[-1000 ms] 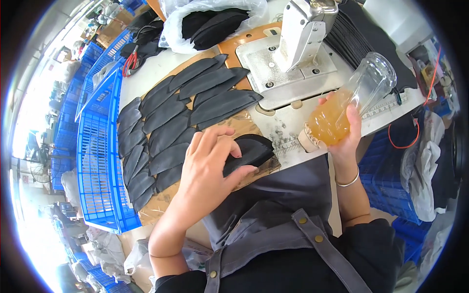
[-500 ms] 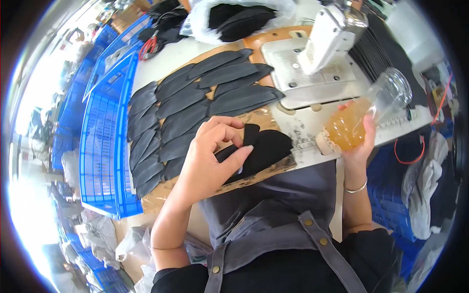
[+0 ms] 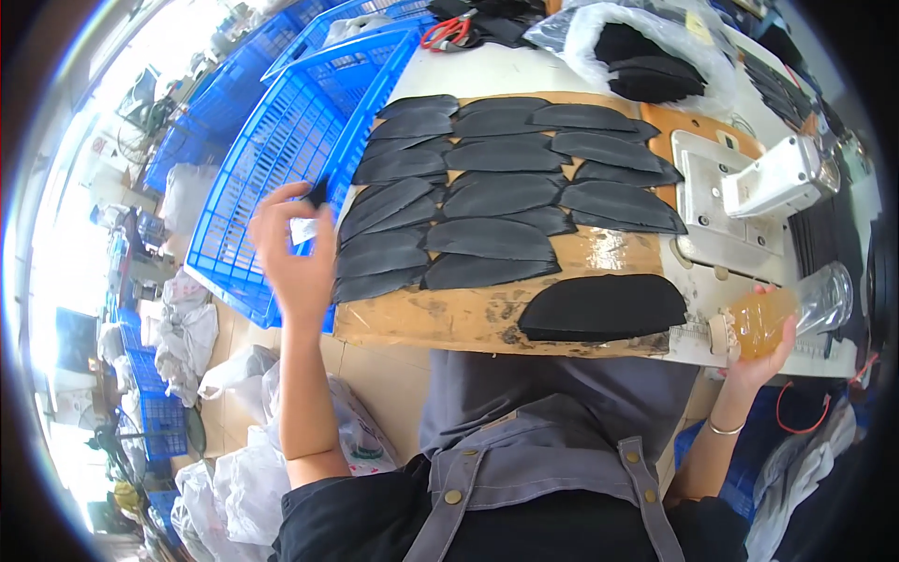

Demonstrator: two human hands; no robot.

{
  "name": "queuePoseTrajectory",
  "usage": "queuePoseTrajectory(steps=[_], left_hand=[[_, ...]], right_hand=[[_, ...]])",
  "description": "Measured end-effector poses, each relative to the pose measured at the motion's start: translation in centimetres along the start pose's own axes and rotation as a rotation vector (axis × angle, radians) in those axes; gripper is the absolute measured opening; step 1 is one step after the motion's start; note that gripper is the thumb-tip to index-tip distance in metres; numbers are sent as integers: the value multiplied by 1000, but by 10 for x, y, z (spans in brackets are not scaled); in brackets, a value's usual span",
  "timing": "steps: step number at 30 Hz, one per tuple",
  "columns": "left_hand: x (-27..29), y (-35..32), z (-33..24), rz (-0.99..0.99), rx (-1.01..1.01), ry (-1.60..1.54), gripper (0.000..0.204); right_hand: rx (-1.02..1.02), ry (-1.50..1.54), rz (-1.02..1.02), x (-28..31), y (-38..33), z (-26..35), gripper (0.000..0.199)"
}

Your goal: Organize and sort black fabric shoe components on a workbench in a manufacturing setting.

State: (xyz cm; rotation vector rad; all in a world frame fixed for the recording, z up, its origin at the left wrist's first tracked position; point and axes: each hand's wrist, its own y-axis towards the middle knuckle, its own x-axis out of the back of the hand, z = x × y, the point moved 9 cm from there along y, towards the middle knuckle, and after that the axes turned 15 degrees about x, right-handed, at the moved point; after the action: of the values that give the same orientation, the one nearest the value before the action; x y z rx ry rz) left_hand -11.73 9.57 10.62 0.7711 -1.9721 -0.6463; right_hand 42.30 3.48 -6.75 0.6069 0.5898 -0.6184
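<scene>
My left hand (image 3: 298, 253) is over the near side of a blue plastic basket (image 3: 220, 225), its fingers pinching a small black fabric piece (image 3: 318, 193). A small white patch shows between the thumb and fingers; what it is I cannot make out. My right hand (image 3: 770, 360) grips a clear bottle (image 3: 826, 298) lying tilted, with amber liquid inside and a pale frayed tip pointing left. Between the hands, a stack of black half-moon fabric pieces (image 3: 604, 309) rests on the cardboard's (image 3: 421, 323) front edge. Behind it lie rows of dark overlapping leaf-shaped pieces (image 3: 501, 192), touched by neither hand.
A white machine arm (image 3: 777, 178) on a metal plate stands right of the cardboard. Behind are a clear plastic bag (image 3: 576, 37) of black pieces and red-handled scissors (image 3: 448, 34). White plastic bags (image 3: 248, 487) lie on the floor at left.
My left hand has moved left, from the black stack to the blue basket, carrying the small black piece. The view has turned left. My right hand still holds the bottle.
</scene>
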Motion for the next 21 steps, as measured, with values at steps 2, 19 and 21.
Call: queuePoseTrajectory(steps=[2,19,21], left_hand=[[-35,-20,-1,193,-121,123,11],[-55,-46,9,396,-211,161,26],[-45,-45,-3,305,-236,142,28]], right_hand=[[1,-17,-21,1,0,1,45],[42,-111,-34,-3,3,5,46],[42,-109,-44,-3,2,7,46]])
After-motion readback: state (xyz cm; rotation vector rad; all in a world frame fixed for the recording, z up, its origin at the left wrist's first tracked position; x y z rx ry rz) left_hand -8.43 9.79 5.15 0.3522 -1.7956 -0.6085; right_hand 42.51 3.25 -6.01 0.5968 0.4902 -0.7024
